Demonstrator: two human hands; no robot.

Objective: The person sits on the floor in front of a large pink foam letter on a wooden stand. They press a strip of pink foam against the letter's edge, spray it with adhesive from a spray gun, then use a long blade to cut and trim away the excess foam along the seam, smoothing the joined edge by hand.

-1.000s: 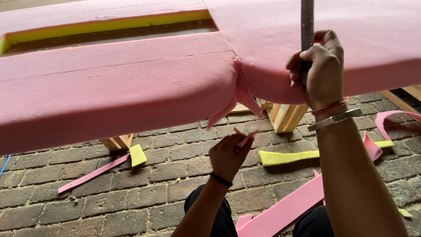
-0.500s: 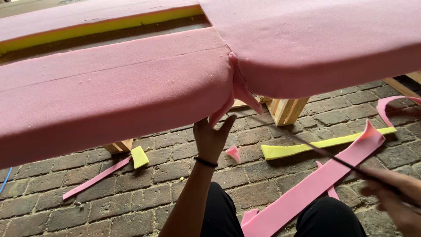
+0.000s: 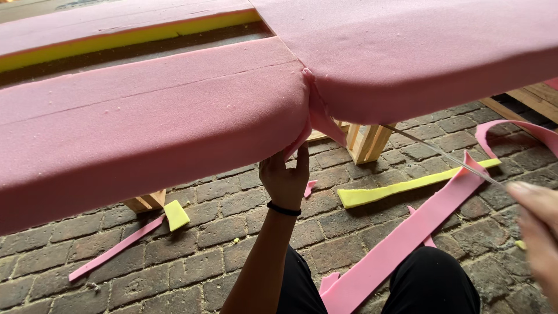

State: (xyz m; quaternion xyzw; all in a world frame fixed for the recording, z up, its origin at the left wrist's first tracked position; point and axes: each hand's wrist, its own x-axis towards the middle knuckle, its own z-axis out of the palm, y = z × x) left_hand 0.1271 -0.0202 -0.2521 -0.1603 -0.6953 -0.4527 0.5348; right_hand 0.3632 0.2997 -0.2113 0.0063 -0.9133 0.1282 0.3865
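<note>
Left hand (image 3: pixel 285 177) is reaching up under the big pink foam pad (image 3: pixel 174 122), fingers pinching the loose foam flap (image 3: pixel 302 136) that hangs down at the seam where the two padded sections meet. Right hand (image 3: pixel 537 229) is blurry at the right edge, well away from the seam, holding the end of a thin metal blade (image 3: pixel 442 154) that points back toward the pad. Pink foam strips (image 3: pixel 407 232) and a yellow foam strip (image 3: pixel 407 187) are scattered on the brick floor (image 3: pixel 221 232) below.
</note>
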